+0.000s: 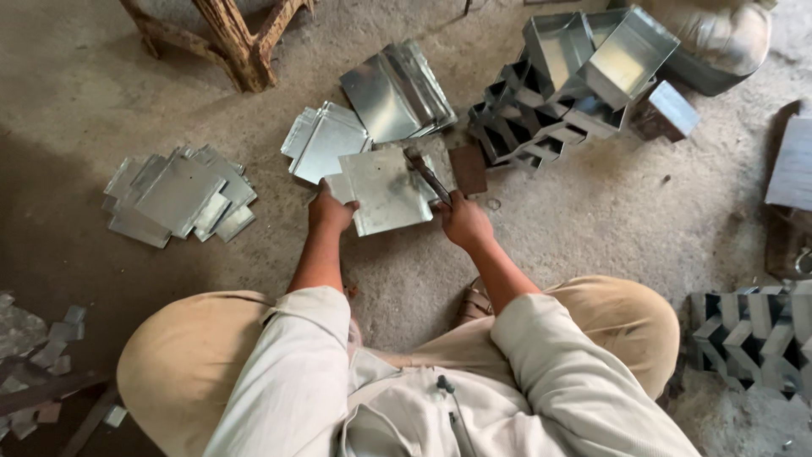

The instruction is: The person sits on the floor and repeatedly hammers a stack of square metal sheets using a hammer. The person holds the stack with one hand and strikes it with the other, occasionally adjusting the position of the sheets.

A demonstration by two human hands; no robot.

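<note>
I squat on a concrete floor. My left hand (331, 210) grips the left edge of a flat, shiny metal sheet (385, 190) held just above the floor. My right hand (463, 222) holds a dark hand tool, shaped like snips or pliers (430, 176), whose jaws reach over the sheet's right edge. More cut sheets lie under and beyond the held one.
Piles of cut metal sheets lie at left (179, 196), centre (326, 140) and above (396, 91). Stacked folded metal boxes (568, 80) stand at upper right, more (753, 334) at right. Wooden legs (233, 38) stand at top left; metal scraps (38, 338) litter the left.
</note>
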